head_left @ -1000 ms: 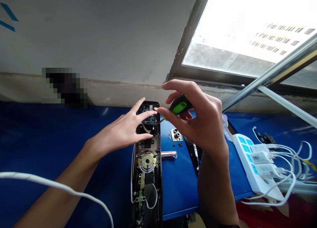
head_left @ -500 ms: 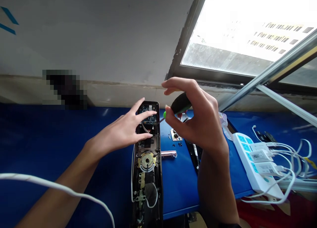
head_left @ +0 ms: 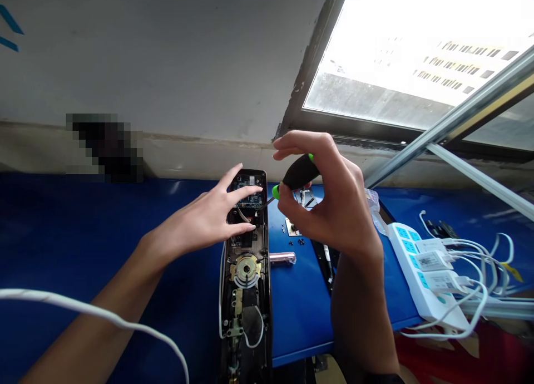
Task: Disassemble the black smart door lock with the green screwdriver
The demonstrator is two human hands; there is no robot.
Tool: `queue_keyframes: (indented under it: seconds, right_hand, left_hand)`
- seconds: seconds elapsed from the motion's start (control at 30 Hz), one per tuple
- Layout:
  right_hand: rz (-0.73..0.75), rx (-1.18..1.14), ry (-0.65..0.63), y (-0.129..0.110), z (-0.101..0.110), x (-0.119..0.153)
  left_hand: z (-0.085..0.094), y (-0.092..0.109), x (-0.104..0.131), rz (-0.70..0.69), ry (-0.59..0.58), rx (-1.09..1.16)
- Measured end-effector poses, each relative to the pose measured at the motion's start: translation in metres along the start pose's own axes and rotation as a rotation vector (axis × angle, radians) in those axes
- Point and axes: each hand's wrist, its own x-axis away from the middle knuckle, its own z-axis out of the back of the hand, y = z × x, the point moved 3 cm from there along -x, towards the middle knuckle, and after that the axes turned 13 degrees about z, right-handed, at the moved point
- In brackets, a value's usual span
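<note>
The black-and-green-handled screwdriver (head_left: 298,173) has rolled over within one second: its green panel is out of view, judged a turn in progress. Right hand (head_left: 344,200): fingers gripping the handle, right of the long, black, uncovered housing (head_left: 252,298) on the blue bench (head_left: 302,306); shaft (head_left: 268,202) slants into the housing's far end. Left hand (head_left: 200,218): fingers spread over that end, unchanged.

The black-and-green screwdriver (head_left: 297,173) has a matt, rubbery-looking grip with smooth plastic accents, and the long black open housing (head_left: 263,250) looks smooth with a slight sheen around a shiny brass-and-silver metal disc (head_left: 247,270). Worktop's (head_left: 300,317) a smooth, glossy blue, btw, while the long white power strip (head_left: 434,309) is plain smooth plastic and that slanted silver bar (head_left: 459,119) looks like bare metal.
</note>
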Motion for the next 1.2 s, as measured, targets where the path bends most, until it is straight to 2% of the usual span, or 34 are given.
queue_keyframes:
  seconds: [0.23, 0.53, 0.73, 0.93, 1.07, 1.2]
  right_hand:
    - [0.026, 0.044, 0.021, 0.0023, 0.0005, 0.0004]
    - [0.002, 0.045, 0.011, 0.0022, 0.0008, -0.0005]
    - [0.01, -0.02, 0.012, 0.0012, -0.0008, 0.0001]
    - [-0.008, 0.035, -0.01, 0.0006, -0.0002, 0.0006]
    - [-0.016, -0.001, 0.0, -0.0006, 0.0, 0.0]
    - [0.012, 0.063, 0.024, 0.0022, 0.0005, 0.0011]
  left_hand:
    - [-0.0012, -0.0036, -0.0024, -0.038, 0.018, 0.014]
    - [0.0003, -0.0023, -0.0018, -0.021, 0.011, 0.003]
    - [-0.0001, -0.0024, -0.0015, -0.026, 0.011, 0.002]
    - [-0.0005, -0.0019, -0.0013, -0.031, 0.011, 0.0]
    - [-0.0007, -0.0021, -0.0009, -0.016, -0.006, 0.003]
    - [-0.0015, -0.0035, -0.0018, -0.017, 0.002, 0.004]
